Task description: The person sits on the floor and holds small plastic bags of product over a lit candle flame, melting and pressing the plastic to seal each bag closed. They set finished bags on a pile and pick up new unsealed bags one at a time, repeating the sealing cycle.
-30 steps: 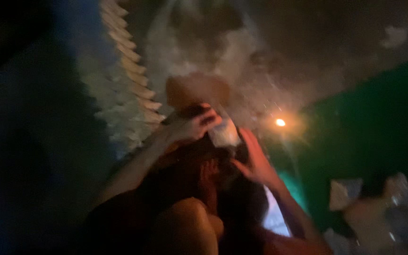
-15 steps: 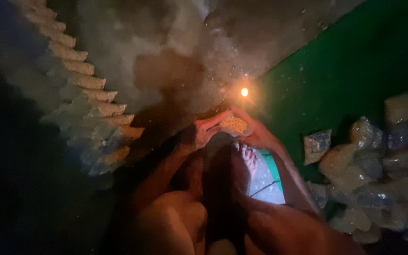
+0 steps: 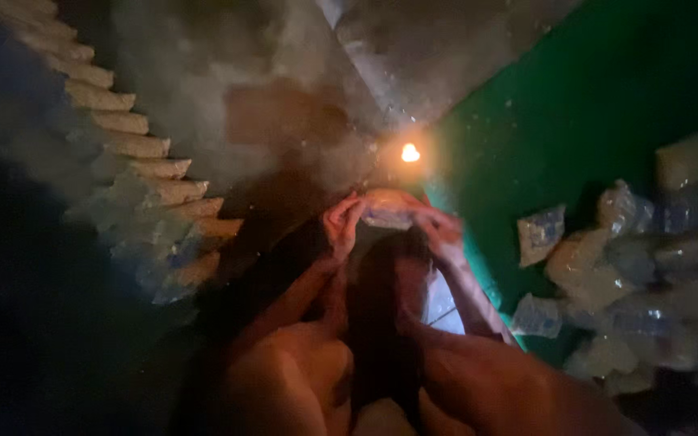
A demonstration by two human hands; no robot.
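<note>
Small clear packet (image 3: 387,208) between both hands' fingers (image 3: 347,216).

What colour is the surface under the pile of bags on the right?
Green surface, clearest in the head view, beside the bags.

Left of the small flame (image 3: 409,153) — bare floor, open for a hand, up to the row of stacked packets (image 3: 149,169). Right of it — green sheet (image 3: 527,121), open, then blocked by heaped clear bags (image 3: 648,266).
</note>
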